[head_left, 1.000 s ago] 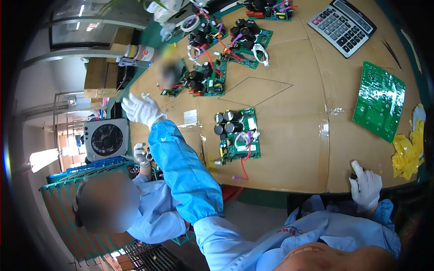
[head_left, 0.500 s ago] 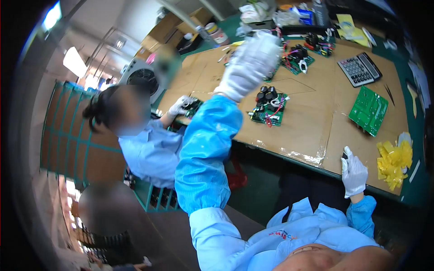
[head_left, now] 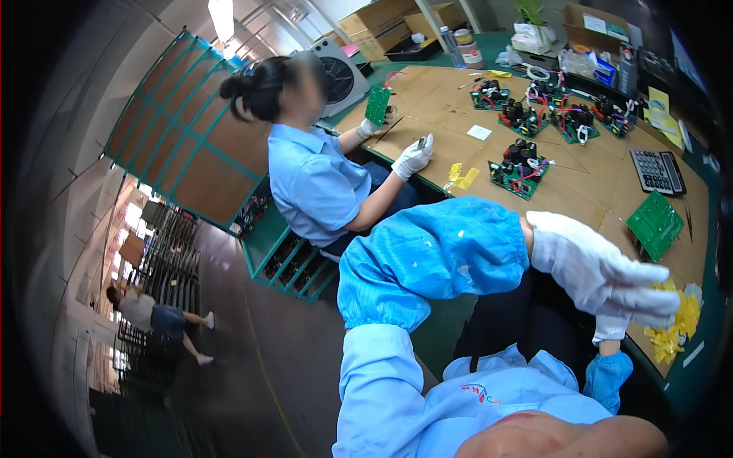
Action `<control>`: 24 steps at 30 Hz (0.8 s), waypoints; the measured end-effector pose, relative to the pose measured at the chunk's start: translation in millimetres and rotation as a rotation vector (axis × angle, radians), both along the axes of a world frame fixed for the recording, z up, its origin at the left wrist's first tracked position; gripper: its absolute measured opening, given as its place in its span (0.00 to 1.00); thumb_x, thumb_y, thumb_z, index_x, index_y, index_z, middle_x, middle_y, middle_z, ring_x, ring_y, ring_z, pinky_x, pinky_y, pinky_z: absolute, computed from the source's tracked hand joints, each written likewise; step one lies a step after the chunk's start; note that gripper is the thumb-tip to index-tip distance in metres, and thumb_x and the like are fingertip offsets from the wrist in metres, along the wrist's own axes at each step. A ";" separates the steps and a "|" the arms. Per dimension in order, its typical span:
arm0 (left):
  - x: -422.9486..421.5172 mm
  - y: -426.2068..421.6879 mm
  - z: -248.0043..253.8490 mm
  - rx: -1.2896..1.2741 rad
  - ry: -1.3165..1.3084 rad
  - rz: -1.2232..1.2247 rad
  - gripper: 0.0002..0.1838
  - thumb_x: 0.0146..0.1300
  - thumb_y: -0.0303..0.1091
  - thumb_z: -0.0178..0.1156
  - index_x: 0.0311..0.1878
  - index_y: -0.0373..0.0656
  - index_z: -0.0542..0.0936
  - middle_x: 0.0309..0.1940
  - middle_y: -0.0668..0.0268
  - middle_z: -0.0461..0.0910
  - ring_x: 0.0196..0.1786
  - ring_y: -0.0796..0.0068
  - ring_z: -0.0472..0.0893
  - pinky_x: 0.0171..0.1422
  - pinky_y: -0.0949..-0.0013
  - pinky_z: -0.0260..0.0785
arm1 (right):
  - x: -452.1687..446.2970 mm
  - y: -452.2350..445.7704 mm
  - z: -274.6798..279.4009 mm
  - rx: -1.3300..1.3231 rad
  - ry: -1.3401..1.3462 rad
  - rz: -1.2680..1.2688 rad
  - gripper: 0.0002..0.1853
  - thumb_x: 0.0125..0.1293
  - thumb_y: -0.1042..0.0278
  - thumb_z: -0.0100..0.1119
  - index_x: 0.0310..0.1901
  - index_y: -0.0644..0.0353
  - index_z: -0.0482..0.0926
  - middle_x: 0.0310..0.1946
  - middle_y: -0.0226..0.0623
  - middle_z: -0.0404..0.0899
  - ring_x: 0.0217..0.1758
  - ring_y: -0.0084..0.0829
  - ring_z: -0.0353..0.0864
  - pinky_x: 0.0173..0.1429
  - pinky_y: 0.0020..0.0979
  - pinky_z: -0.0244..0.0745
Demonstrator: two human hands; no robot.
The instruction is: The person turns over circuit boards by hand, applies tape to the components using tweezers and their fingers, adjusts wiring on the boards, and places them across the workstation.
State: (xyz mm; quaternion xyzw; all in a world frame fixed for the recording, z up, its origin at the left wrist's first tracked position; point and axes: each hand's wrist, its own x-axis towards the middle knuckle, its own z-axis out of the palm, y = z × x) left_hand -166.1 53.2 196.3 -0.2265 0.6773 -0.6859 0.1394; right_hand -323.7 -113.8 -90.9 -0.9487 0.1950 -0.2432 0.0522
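Green board, beyond left hand, apart

So there's a calculator sitting near the far edge of the table, plus a leafy green plant and a jar at the back. Couple of cardboard boxes behind that too. Boxy fan stands just past a seated co-worker in light blue. Off to the left: big green-framed rack, someone in white shoes, yellow floor line.
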 end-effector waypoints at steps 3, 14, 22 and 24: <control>-0.9 10.0 -14.4 0.018 0.052 0.011 0.29 0.72 0.36 0.49 0.73 0.35 0.65 0.73 0.56 0.67 0.75 0.59 0.67 0.80 0.52 0.58 | -0.7 -4.1 5.7 0.069 0.057 0.059 0.15 0.69 0.52 0.61 0.35 0.57 0.81 0.29 0.44 0.81 0.32 0.48 0.81 0.37 0.46 0.75; 52.7 -70.1 -82.7 0.234 0.825 -0.126 0.24 0.54 0.37 0.56 0.54 0.38 0.82 0.67 0.52 0.71 0.72 0.52 0.69 0.77 0.48 0.61 | 52.6 -46.8 35.5 0.117 0.160 0.246 0.19 0.65 0.47 0.62 0.33 0.56 0.85 0.25 0.43 0.82 0.29 0.49 0.82 0.33 0.46 0.76; 51.0 -191.6 -137.7 0.298 1.180 -0.303 0.23 0.48 0.34 0.64 0.49 0.34 0.82 0.62 0.49 0.73 0.67 0.47 0.72 0.70 0.48 0.67 | 109.7 -69.8 1.8 0.205 0.292 0.326 0.33 0.70 0.43 0.49 0.71 0.55 0.67 0.70 0.45 0.69 0.73 0.49 0.66 0.75 0.48 0.60; 51.8 -211.7 -148.7 0.365 1.274 -0.288 0.24 0.47 0.35 0.65 0.49 0.34 0.82 0.62 0.49 0.73 0.67 0.46 0.71 0.72 0.47 0.65 | 116.8 -79.6 -11.5 0.213 0.340 0.369 0.33 0.71 0.43 0.48 0.71 0.54 0.67 0.69 0.45 0.70 0.73 0.49 0.65 0.76 0.47 0.59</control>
